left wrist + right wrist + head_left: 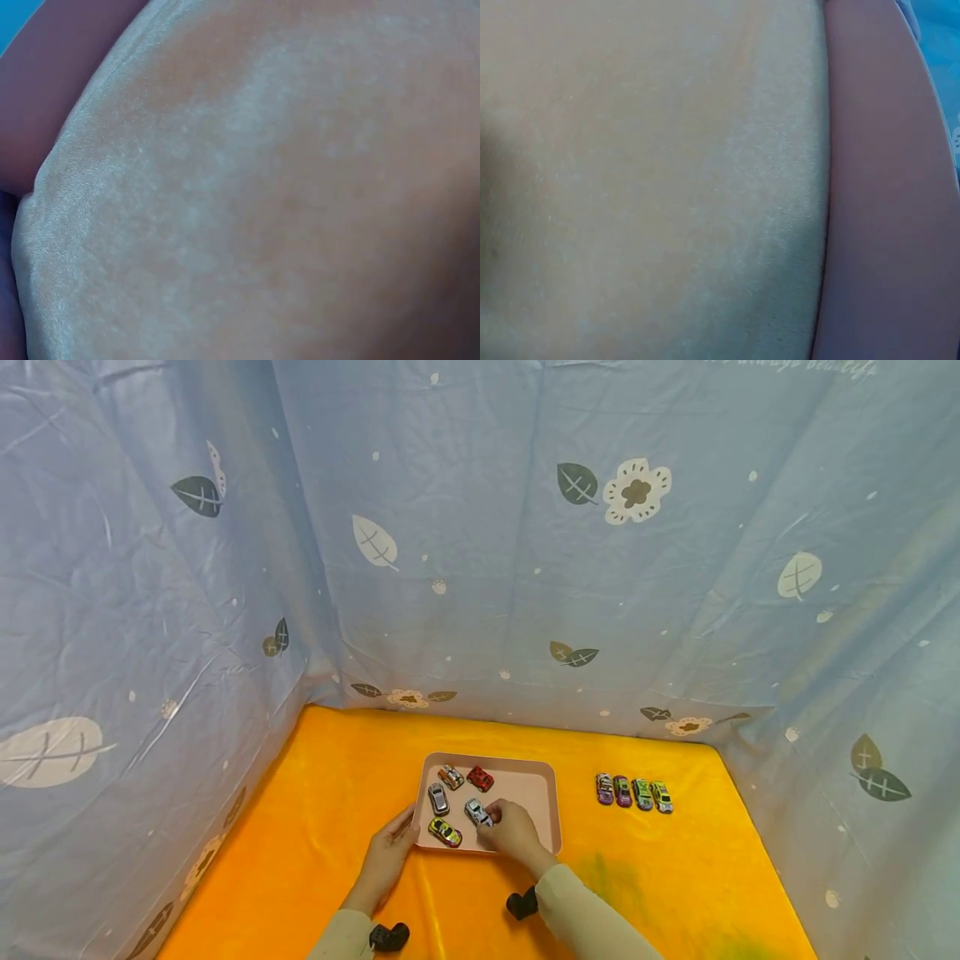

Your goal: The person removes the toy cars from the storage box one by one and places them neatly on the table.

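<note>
A pale pink tray lies on the orange cloth with several toy cars in its left half. My left hand holds the tray's left rim near the front corner. Inside the tray, my right hand pinches a white toy car at its front right end. Around that car are a red toy car, an orange-and-white toy car, a silver toy car and a yellow toy car. Skin fills most of both wrist views, hiding the fingers there.
Right of the tray, several toy cars stand side by side in a row, among them a purple toy car and a yellow-green toy car. Blue-grey curtains with leaf prints enclose the orange cloth at the back and sides.
</note>
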A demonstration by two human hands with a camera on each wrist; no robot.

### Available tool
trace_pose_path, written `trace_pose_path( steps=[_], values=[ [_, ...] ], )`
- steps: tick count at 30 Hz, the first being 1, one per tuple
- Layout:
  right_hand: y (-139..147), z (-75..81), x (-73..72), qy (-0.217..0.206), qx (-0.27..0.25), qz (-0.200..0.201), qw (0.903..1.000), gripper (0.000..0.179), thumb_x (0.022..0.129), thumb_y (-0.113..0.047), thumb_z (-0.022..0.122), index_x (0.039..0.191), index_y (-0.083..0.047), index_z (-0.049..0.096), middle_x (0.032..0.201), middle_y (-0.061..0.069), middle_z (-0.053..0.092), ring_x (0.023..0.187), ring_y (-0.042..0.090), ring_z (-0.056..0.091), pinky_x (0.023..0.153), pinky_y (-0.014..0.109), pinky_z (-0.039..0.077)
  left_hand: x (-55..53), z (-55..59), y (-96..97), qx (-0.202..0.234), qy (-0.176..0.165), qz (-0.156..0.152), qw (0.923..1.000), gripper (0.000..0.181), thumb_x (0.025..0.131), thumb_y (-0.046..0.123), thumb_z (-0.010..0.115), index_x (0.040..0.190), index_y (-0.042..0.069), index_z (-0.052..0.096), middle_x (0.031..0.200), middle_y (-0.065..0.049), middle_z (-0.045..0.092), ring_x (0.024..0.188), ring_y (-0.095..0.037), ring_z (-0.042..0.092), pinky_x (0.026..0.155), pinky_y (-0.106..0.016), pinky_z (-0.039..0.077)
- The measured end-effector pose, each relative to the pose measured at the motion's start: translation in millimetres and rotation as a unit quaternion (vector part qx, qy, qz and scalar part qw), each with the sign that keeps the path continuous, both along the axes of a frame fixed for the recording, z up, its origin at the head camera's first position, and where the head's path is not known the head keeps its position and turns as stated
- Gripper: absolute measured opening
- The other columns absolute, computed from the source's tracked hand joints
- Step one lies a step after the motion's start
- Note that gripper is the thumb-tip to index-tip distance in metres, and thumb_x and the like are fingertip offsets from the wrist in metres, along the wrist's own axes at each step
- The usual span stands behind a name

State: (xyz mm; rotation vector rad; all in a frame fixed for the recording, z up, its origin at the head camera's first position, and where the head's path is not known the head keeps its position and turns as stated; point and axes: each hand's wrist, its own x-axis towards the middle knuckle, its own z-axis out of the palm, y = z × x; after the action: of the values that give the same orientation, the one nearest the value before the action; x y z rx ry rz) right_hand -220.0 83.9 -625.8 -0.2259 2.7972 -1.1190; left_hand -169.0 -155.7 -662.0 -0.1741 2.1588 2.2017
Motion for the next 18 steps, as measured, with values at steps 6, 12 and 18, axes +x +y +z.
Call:
trace_pose_path(
  steps=[6,12,18],
  values=[
    [4,3.8,2.1,0.004,0.002,0.001,1.0000,0.025,0.075,-0.015,0.078,0.094,-0.006,0.065,0.076,-0.002,0.055,0.070,0.013,0.049,0.063,0.027,0.045,0.5,1.0,0.9,0.002,-0.004,0.000,1.0000,0.048,0.099,0.020,0.057,0.146,0.014,0.046,0.145,-0.009,0.046,0.132,-0.023,0.044,0.101,-0.029,0.043],
    [17,20.2,-0.9,0.019,-0.051,-0.024,0.9983,0.026,0.079,-0.013,0.076,0.100,-0.004,0.065,0.081,0.000,0.059,0.070,0.014,0.052,0.061,0.026,0.047,0.6,1.8,0.2,0.005,0.003,0.000,1.0000,0.047,0.099,0.019,0.057,0.145,0.013,0.047,0.144,-0.010,0.047,0.131,-0.024,0.045,0.101,-0.029,0.043],
    [40,37.2,-9.1,0.046,-0.097,-0.074,0.9915,0.027,0.081,-0.014,0.076,0.104,-0.002,0.067,0.089,0.005,0.061,0.076,0.019,0.052,0.063,0.029,0.048,0.0,1.1,-1.2,-0.002,-0.001,0.000,1.0000,0.048,0.098,0.023,0.058,0.145,0.016,0.047,0.145,-0.007,0.047,0.131,-0.021,0.045,0.102,-0.029,0.043]
  ],
)
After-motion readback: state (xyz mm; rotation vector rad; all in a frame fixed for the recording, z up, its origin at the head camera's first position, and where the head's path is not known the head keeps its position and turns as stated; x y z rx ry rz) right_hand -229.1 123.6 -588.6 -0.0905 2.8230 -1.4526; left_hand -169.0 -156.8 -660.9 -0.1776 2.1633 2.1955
